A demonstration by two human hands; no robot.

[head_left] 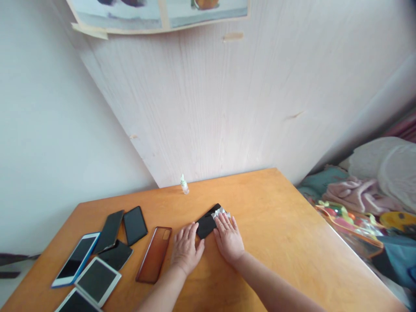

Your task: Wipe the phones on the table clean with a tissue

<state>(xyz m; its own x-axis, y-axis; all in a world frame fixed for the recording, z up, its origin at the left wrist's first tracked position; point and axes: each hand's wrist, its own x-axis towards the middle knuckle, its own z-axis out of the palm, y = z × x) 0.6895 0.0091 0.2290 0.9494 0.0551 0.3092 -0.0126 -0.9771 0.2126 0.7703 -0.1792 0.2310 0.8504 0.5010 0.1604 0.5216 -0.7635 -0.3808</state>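
A black smartphone [206, 225] lies flat on the wooden table in front of me, tilted up to the right. My left hand [187, 248] rests at its left edge, with the fingers stretched and the thumb apart. Over the phone's right side, my right hand [229, 239] presses a crumpled white tissue [219, 212] under its fingertips. The tissue sticks out beyond the fingers, and part of it is hidden. Just left of my left hand is a translucent brown phone case [154, 255].
Several phones and tablets lie at the left, among them a white phone in a blue case [76, 260] and a white tablet [98, 281]. A small clear bottle [184, 186] stands near the table's back edge. Bedding and an orange-edged toy bag [352, 227] are beyond the table's right edge.
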